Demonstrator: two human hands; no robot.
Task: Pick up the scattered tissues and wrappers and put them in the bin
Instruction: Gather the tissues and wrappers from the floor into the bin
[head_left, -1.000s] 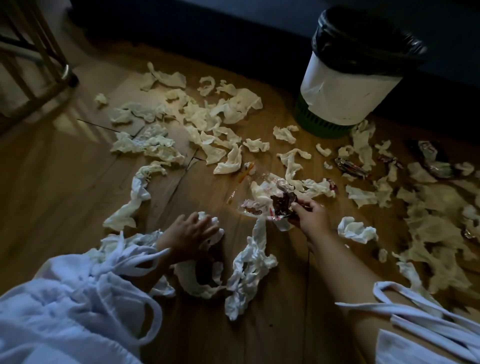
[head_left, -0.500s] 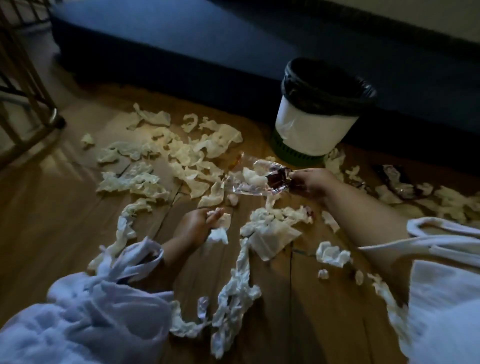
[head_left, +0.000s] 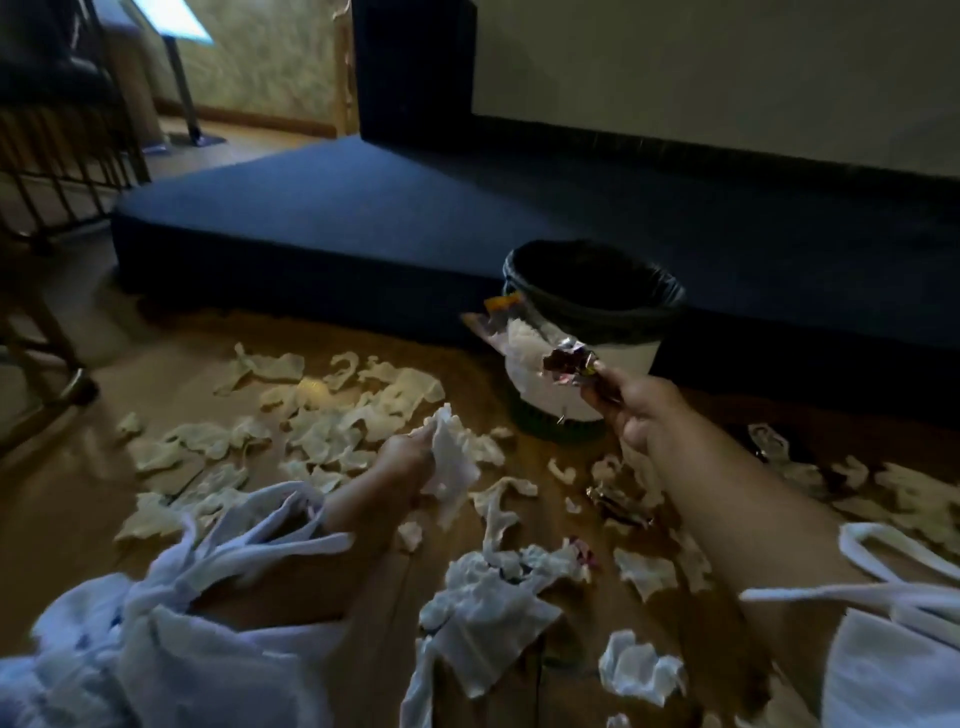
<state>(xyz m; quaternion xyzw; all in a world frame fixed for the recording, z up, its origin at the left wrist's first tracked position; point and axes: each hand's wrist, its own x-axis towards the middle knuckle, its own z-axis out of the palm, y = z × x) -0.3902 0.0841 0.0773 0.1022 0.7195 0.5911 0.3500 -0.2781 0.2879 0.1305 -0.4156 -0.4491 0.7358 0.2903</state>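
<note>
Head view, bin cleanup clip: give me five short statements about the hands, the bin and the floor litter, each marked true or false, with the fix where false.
1. The right hand holds a clear plastic wrapper raised in front of the bin. True.
2. The left hand is empty and flat on the floor. False: it grips a white tissue.
3. The bin is lined with a black bag. True.
4. The bin lies tipped on its side. False: it stands upright on the wooden floor.
5. The floor has been cleared of litter. False: many scattered tissues still lie there.
</note>
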